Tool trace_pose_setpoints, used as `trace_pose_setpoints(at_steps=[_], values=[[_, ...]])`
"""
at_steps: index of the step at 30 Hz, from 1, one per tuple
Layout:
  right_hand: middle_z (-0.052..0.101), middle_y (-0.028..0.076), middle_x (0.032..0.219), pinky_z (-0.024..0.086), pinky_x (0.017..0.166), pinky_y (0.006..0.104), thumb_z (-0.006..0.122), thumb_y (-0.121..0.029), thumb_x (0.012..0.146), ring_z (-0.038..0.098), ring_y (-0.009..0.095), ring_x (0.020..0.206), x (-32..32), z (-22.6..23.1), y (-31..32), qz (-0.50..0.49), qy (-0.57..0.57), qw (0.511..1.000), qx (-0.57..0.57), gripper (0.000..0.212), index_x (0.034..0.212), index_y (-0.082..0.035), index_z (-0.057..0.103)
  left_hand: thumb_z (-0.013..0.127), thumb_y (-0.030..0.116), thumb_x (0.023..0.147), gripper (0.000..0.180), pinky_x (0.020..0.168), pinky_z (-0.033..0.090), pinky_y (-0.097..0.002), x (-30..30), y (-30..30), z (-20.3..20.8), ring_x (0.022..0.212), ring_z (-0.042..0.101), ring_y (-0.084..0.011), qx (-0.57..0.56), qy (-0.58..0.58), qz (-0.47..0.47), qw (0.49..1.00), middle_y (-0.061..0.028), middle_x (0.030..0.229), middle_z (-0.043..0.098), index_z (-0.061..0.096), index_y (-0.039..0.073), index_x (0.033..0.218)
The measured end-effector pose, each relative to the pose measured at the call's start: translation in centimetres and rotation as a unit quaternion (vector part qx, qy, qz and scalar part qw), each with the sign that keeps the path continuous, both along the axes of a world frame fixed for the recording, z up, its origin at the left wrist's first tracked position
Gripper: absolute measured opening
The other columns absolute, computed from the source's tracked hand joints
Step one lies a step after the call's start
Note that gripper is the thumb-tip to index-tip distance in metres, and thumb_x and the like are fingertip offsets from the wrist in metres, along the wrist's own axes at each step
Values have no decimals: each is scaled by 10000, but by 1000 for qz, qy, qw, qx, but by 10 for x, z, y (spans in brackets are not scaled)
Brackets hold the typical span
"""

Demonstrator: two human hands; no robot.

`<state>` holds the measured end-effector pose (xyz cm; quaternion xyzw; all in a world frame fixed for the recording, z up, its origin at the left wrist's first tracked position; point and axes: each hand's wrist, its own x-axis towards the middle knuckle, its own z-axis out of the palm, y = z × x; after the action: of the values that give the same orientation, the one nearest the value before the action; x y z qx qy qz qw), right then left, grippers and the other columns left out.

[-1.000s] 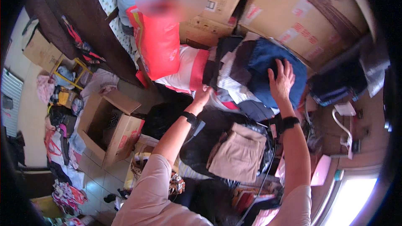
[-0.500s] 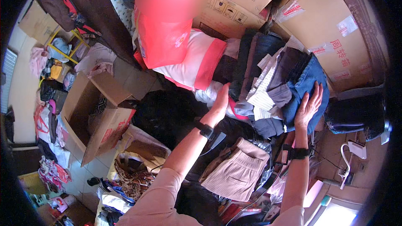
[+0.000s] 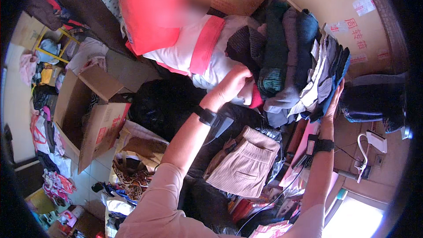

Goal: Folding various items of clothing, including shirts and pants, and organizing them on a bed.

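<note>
Between my two hands stands a stack of folded clothes [image 3: 295, 57], pressed from both sides: my left hand [image 3: 231, 86] curls against its near end, by the dark knitted piece [image 3: 244, 46], and my right hand [image 3: 334, 101] lies flat and open against the far end, palm on the blue denim [image 3: 339, 77]. Neither hand closes around anything; I am squeezing the bundle, not gripping it. It sits high, just in front of the big cardboard box [image 3: 352, 26] and touching the pink and white pillow [image 3: 194, 48], with a beige folded garment [image 3: 244, 163] lower down, near my forearms. I judge the hold fragile: the layers are loose and of uneven thickness, so if my pressure eases or my palms tilt apart, the middle pieces could slide out and drop onto the clutter underneath. The light papery layers near my right palm look likeliest to slip first. An open cardboard carton [image 3: 86, 114] stands well apart on the floor at left.
</note>
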<state>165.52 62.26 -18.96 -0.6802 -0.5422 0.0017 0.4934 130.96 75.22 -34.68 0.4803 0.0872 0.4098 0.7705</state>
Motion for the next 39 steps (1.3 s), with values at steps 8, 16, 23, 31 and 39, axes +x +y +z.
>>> trace_pose_setpoints(at_steps=[8,16,23,31,39], values=[[257,123,1522,169,1157,425,334,-494,1009,262,265,1394,-15,-1,-3,32,164,986,9,657,1508,-90,195,599,234,922,451,1041,400,-461,23,-19,43,1182,539,-297,-318,-29,-25,947,-115,1281,575,488,59,1322],[284,61,1545,140,1173,375,353,-604,971,254,238,1419,21,-8,-30,-32,464,884,48,763,1509,-71,256,609,237,908,459,1038,401,-456,48,-5,46,1184,532,-301,-211,-22,-36,977,-124,1280,569,494,51,1311],[462,65,1425,301,1113,395,363,-610,966,451,259,1284,-13,-7,-21,-46,508,859,52,719,1447,-77,383,618,240,893,466,1034,402,-452,57,13,54,1186,526,-305,-100,1,-24,995,-133,1280,562,500,42,1299],[488,88,1390,319,1100,407,422,-537,966,446,266,1282,24,-43,-136,-101,463,878,61,647,1434,-91,391,628,244,877,475,1030,403,-447,40,-35,41,1188,519,-310,20,-8,-19,1000,-143,1279,555,507,33,1285],[470,107,1403,356,1073,397,382,-453,1004,448,269,1272,120,-130,-277,-40,513,856,39,553,1409,-79,430,639,247,860,485,1026,404,-443,61,-25,48,1189,511,-314,110,20,-15,994,-153,1278,548,514,23,1272]])
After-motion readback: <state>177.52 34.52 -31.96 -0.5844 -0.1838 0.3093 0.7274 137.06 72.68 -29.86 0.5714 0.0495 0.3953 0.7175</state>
